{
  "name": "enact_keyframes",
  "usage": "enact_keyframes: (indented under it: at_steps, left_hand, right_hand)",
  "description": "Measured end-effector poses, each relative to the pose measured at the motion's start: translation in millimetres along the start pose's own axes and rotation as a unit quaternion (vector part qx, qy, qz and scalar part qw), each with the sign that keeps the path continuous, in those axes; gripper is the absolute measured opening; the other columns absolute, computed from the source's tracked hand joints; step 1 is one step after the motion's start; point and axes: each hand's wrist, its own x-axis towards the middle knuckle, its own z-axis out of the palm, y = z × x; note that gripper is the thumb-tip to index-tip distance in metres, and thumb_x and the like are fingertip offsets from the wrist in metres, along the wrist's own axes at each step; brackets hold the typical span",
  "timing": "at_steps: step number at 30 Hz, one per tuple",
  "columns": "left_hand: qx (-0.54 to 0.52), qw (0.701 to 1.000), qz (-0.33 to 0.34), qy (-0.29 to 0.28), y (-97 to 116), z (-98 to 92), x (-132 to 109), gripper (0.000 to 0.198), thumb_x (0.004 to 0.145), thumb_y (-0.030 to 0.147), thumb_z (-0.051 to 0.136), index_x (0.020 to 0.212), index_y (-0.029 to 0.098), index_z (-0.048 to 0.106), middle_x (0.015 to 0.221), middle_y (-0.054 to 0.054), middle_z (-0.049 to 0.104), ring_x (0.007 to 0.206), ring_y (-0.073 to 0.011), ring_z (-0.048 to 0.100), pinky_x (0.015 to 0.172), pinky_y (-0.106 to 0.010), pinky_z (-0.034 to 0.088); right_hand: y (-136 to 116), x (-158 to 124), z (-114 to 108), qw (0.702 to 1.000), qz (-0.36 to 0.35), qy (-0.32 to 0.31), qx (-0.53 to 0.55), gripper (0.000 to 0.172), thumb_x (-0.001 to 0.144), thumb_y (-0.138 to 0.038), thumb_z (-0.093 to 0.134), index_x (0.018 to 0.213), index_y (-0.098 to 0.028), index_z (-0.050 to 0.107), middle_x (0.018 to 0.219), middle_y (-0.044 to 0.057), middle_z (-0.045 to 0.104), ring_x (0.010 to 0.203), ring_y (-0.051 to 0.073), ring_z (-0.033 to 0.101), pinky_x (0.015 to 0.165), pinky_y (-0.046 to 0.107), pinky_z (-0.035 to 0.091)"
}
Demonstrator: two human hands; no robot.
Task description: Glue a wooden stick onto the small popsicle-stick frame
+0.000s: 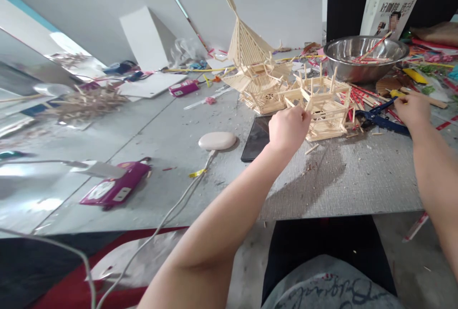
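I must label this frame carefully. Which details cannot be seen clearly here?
Head view only:
- Left hand fingertips: hidden against the stick frame.
- Right hand grip on the blue pliers: hidden by the hand's back.
- Bowl contents: mostly behind its rim.
- Left table items: blurred.

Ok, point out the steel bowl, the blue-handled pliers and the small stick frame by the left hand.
steel bowl [343, 51], head view, on its left rim.
blue-handled pliers [375, 117], head view, on the blue handle.
small stick frame [327, 104], head view, on its middle sticks.

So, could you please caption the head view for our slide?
Left hand grips a wooden stick frame while right hand rests on blue pliers.
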Motion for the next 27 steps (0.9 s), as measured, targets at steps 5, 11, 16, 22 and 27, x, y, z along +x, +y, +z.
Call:
enact_keyframes:
  at_steps: [5, 11, 16, 22, 27]
  left_hand:
    - [0.019, 1.0, -0.001, -0.012, 2.6, -1.7, 1.8, 0.031, 0.08, 0.031, 0.039, 0.065, 0.016, 0.061, 0.057, -0.005, 0.055, 0.058, -0.016, 0.05, 0.056, -0.03, 0.035]
    - [0.042, 0.999, 0.001, -0.029, 5.7, -7.4, 5.2, 0.029, 0.077, 0.027, 0.039, 0.067, 0.015, 0.064, 0.06, -0.007, 0.058, 0.061, -0.0178, 0.053, 0.059, -0.031, 0.037]
    - [0.044, 0.998, 0.012, -0.032, 5.8, -7.1, 7.1, 0.03, 0.076, 0.026, 0.038, 0.068, 0.014, 0.065, 0.062, -0.009, 0.059, 0.062, -0.0191, 0.054, 0.06, -0.033, 0.039]
    - [0.049, 0.998, 0.011, -0.037, 6.7, -7.8, 6.9, 0.029, 0.076, 0.024, 0.039, 0.072, 0.013, 0.066, 0.064, -0.009, 0.06, 0.065, -0.0198, 0.056, 0.062, -0.034, 0.041]
    - [0.052, 0.997, 0.023, -0.042, 5.7, -8.3, 8.3, 0.03, 0.077, 0.023, 0.038, 0.072, 0.013, 0.066, 0.064, -0.009, 0.06, 0.066, -0.0203, 0.056, 0.062, -0.034, 0.041]
  right_hand:
    - [-0.2, -0.6, -1.6, 1.0, -0.001, -0.007, -0.004, 0.038, 0.079, -0.035, 0.041, 0.096, -0.015, 0.069, 0.088, 0.016, 0.068, 0.085, 0.026, 0.06, 0.061, 0.03, 0.036]
    - [-0.7, -2.1, -3.6, 1.0, 0.0, -0.018, 0.002, 0.039, 0.079, -0.034, 0.041, 0.097, -0.014, 0.069, 0.09, 0.017, 0.067, 0.085, 0.027, 0.059, 0.057, 0.031, 0.031]
    - [-0.9, -3.7, -4.6, 1.0, -0.009, -0.014, 0.01, 0.038, 0.08, -0.033, 0.041, 0.098, -0.013, 0.068, 0.091, 0.018, 0.067, 0.087, 0.027, 0.059, 0.059, 0.031, 0.03]
    - [-0.8, -2.5, -3.7, 1.0, -0.013, -0.016, 0.011, 0.039, 0.08, -0.034, 0.041, 0.1, -0.013, 0.068, 0.095, 0.019, 0.066, 0.087, 0.026, 0.058, 0.06, 0.031, 0.031]
    - [-1.4, -3.8, -4.7, 1.0, -0.009, -0.023, 0.009, 0.04, 0.081, -0.034, 0.041, 0.101, -0.013, 0.068, 0.094, 0.018, 0.066, 0.087, 0.026, 0.058, 0.063, 0.031, 0.034]
